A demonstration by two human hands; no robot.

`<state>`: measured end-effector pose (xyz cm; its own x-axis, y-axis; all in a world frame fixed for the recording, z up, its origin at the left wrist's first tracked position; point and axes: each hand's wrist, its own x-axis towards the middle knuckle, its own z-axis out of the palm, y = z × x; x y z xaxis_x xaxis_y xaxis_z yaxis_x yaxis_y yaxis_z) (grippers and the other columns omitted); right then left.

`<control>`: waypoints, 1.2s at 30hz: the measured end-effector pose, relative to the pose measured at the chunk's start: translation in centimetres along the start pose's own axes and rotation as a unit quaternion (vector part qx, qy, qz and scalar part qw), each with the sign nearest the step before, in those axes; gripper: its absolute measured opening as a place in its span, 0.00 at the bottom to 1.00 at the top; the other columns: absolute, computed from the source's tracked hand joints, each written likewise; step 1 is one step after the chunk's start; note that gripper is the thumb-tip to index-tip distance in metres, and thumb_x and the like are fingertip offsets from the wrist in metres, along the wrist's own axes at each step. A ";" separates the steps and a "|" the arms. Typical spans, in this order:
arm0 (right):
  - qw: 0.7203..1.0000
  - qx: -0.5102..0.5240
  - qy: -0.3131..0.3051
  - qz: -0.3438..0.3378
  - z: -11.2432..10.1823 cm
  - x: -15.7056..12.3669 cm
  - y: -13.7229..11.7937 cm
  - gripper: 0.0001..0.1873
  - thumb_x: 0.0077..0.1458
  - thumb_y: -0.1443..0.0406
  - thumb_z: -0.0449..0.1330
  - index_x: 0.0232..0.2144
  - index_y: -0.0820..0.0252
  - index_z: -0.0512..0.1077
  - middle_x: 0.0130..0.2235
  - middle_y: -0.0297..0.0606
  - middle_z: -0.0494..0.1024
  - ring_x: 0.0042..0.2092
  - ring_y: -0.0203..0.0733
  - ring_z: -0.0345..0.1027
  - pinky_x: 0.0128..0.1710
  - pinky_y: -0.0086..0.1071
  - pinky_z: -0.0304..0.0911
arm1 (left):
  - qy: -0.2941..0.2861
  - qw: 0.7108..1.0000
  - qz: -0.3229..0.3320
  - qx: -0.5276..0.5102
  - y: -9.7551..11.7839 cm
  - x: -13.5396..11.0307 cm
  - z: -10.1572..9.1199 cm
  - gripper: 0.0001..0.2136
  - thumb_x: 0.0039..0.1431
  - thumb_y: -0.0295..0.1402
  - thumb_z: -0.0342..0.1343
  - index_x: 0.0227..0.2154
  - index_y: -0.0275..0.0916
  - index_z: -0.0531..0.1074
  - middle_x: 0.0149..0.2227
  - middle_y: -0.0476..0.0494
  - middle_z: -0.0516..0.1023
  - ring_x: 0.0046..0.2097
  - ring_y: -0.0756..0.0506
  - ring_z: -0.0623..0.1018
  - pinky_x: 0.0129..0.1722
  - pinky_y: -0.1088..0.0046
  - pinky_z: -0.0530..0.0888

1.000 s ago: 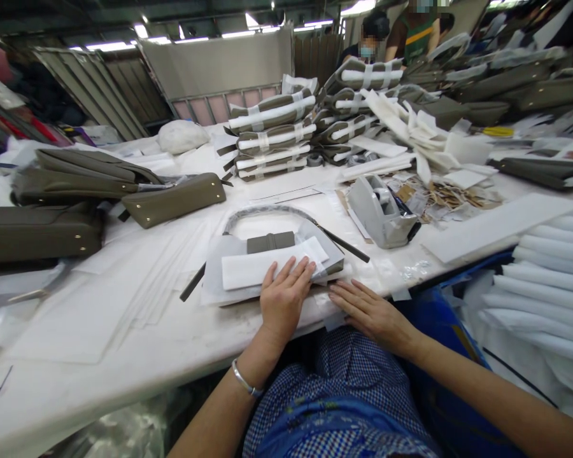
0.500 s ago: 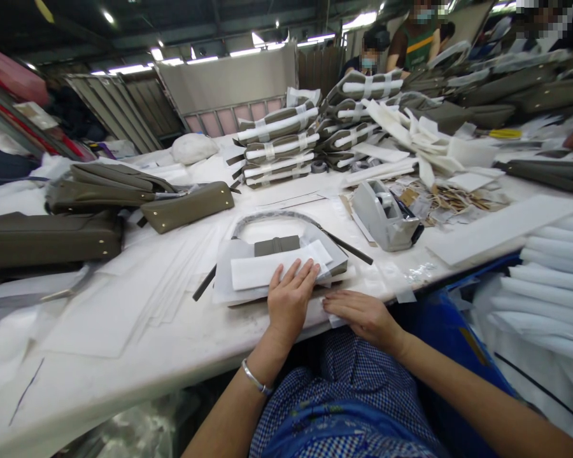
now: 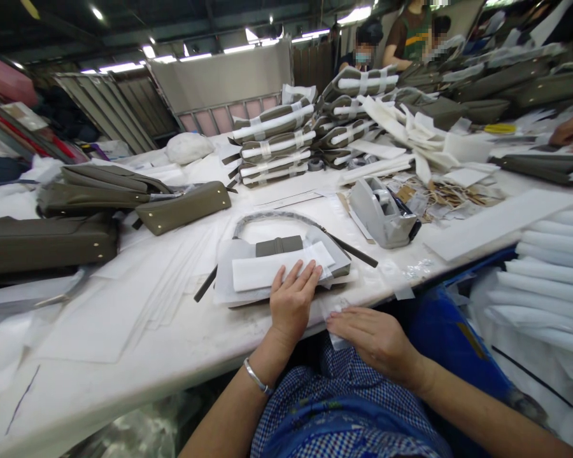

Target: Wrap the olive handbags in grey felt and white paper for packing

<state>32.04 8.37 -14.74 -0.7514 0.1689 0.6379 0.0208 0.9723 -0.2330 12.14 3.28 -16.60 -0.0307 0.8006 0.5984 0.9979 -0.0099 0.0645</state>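
A: Count at the centre?
B: One olive bag [image 3: 279,245], lying on the white table [image 3: 210,337] near its front edge. One white pad [image 3: 253,272] on top, one tissue sheet [image 3: 223,270] under the pad, one film-wrapped handle [image 3: 277,216] arching beyond, two dark strap ends [image 3: 205,284] out to the sides.

A: Hands?
B: Two. Left hand [image 3: 293,298] spread over the pad's near right corner, fingers straight, wrapped round nothing. Right hand [image 3: 377,337] at the table edge, fingers bent over clear tape [image 3: 337,312]; whether it pinches, cannot tell.

A: Around it?
B: One grey tape dispenser [image 3: 384,215], right and beyond, well apart from the bag. Two stacks of wrapped bundles [image 3: 274,140] farther back. At least three other bags [image 3: 184,207] to the left.

A: In the way?
B: Left hand hides part of the pad. Stacks partly screen a masked co-worker [image 3: 363,54]. White foam rolls [image 3: 544,292] fill the right side.
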 end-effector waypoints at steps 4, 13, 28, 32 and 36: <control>0.999 -0.019 -0.005 -0.026 -1.9 3.1 1.0 0.15 0.63 0.74 0.51 0.42 0.58 0.76 0.41 0.35 0.83 0.41 0.37 0.78 0.48 0.33 0.72 | -0.007 1.000 0.015 -0.003 0.1 -0.2 -0.2 0.18 0.67 0.30 0.52 0.58 0.49 0.68 0.60 0.48 0.72 0.60 0.44 0.71 0.63 0.56 0.64; 0.991 -0.065 -0.044 0.113 -0.9 8.2 6.8 0.15 0.57 0.72 0.58 0.38 0.49 0.81 0.37 0.29 0.84 0.39 0.41 0.77 0.41 0.33 0.69 | 0.042 0.998 0.014 -0.034 0.0 0.0 -0.4 0.09 0.64 0.28 0.56 0.45 0.43 0.74 0.50 0.48 0.78 0.51 0.46 0.76 0.58 0.63 0.70; 0.966 0.014 -0.195 0.168 1.9 11.4 10.8 0.04 0.55 0.69 0.63 0.30 0.58 0.71 0.31 0.33 0.74 0.37 0.39 0.65 0.36 0.31 0.58 | 0.057 0.995 0.035 -0.077 -0.5 0.4 -0.6 0.13 0.65 0.26 0.52 0.51 0.41 0.71 0.55 0.48 0.77 0.52 0.46 0.76 0.52 0.69 0.74; 0.970 0.017 -0.166 0.175 2.8 11.4 11.0 0.04 0.56 0.70 0.63 0.31 0.59 0.70 0.31 0.32 0.72 0.34 0.37 0.64 0.35 0.29 0.58 | 0.040 0.997 0.036 -0.056 -0.3 0.5 -0.3 0.14 0.63 0.25 0.54 0.51 0.39 0.71 0.54 0.47 0.78 0.52 0.44 0.77 0.52 0.68 0.75; 0.980 0.022 -0.106 0.168 0.9 10.4 11.0 0.02 0.58 0.69 0.60 0.35 0.59 0.71 0.35 0.35 0.75 0.36 0.37 0.68 0.39 0.31 0.63 | 0.028 0.998 0.031 -0.039 -0.1 0.5 -0.3 0.18 0.60 0.23 0.57 0.53 0.36 0.70 0.52 0.43 0.78 0.51 0.43 0.77 0.51 0.66 0.76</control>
<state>23.86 20.67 -11.31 -0.8270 0.4370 0.3537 0.2658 0.8583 -0.4389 12.01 3.49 -16.01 0.0251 0.7621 0.6469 0.9905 -0.1066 0.0871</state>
